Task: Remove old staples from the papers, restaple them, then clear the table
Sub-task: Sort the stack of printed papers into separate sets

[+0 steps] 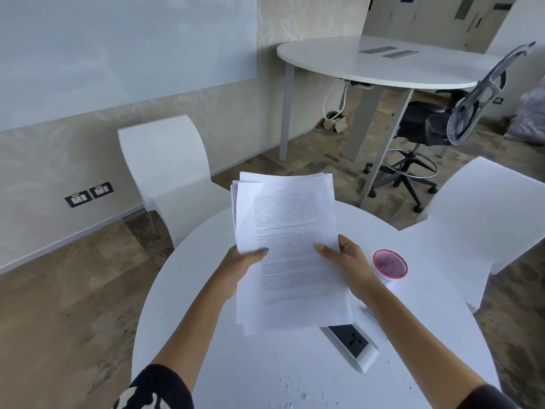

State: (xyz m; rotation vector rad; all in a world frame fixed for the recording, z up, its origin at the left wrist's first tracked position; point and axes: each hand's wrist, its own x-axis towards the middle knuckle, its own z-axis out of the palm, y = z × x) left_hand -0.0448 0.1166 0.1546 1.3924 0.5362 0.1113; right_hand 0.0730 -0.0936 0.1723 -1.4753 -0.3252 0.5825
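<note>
Head view: a stack of papers point(290, 249) is held up above the round table point(206, 335), sheets fanned unevenly at the top edge.
Left hand point(240, 259): grips the stack's left edge at 9 o'clock, thumb on the front.
Right hand point(343, 258): grips the right edge at 3 o'clock, thumb on the front.
Step, as I judge it: squaring the sheets for stapling.
How to do it well: loosen both grips slightly, tap the bottom edge on the table, and align the corners.
Nearby: pink-rimmed cup point(390, 264) at 3 o'clock of the stack; a white and black device point(352, 345) at 5 o'clock, its type unclear; small scraps point(295, 391) at 6 o'clock, possibly pulled staples.
</note>
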